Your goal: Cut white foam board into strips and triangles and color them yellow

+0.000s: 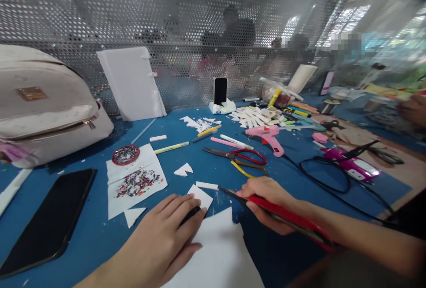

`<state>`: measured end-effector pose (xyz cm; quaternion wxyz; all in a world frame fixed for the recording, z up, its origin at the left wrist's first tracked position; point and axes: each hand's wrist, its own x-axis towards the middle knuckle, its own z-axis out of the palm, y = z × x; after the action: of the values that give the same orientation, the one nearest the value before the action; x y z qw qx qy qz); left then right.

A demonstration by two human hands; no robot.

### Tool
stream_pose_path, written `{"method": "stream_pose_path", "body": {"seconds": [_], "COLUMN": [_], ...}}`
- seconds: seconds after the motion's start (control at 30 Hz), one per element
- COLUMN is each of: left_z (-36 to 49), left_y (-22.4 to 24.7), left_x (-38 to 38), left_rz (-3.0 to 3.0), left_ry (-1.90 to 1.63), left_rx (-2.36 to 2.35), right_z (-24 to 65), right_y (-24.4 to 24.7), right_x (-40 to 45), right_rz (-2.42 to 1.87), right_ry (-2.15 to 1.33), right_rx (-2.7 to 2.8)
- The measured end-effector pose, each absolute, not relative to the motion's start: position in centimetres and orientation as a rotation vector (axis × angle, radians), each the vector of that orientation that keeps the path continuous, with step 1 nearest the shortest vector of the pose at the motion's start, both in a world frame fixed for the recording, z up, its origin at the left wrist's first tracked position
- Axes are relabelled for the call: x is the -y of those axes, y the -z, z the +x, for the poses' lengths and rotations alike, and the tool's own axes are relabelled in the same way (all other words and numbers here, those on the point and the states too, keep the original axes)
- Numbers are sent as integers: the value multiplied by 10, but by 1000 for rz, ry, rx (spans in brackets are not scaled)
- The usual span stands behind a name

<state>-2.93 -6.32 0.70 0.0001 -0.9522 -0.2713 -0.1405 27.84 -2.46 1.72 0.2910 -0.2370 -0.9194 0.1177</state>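
My left hand [169, 230] lies over a small white card [203, 200], with something black partly hidden between its fingers. Beneath its fingertips and wrist side, a larger white sheet [221, 252] reaches the bottom edge. My right hand [269, 203] is wrapped round a long red-handled tool [289, 217]. The tool's dark, thin tip touches or nearly touches the end of a narrow white strip [207, 185] on the blue table [179, 124]. White cut pieces lie near the left hand, one with a notch [183, 170] and one pointed [134, 216].
Red-handled scissors [246, 157], pens and a pink glue gun [266, 137] lie ahead, with a black cable to the right. At left are a paper with beads [137, 183], a black phone [49, 217] and a pale backpack [49, 110]. A person's hand [414, 109] shows far right.
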Motion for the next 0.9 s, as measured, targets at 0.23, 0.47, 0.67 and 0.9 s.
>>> {"method": "stream_pose_path", "body": {"seconds": [0.23,0.47,0.67,0.9], "left_z": [-29,-31,-33,-31], "left_y": [-10,0,11,9], "left_x": [62,63,61,61], "left_rz": [-2987,-2896,-2908,-2906], "left_ry": [482,585,608,618], "left_rx": [838,781,815,814], "right_z": [246,219,218,218], "right_y": [-26,-28,-27,-27], "right_x": [16,6,5,6], "right_rz": [-870,-921,-871,-844], "right_ry": [-738,-888,-855,-845], "right_rx": [2316,2325,2355,2355]}}
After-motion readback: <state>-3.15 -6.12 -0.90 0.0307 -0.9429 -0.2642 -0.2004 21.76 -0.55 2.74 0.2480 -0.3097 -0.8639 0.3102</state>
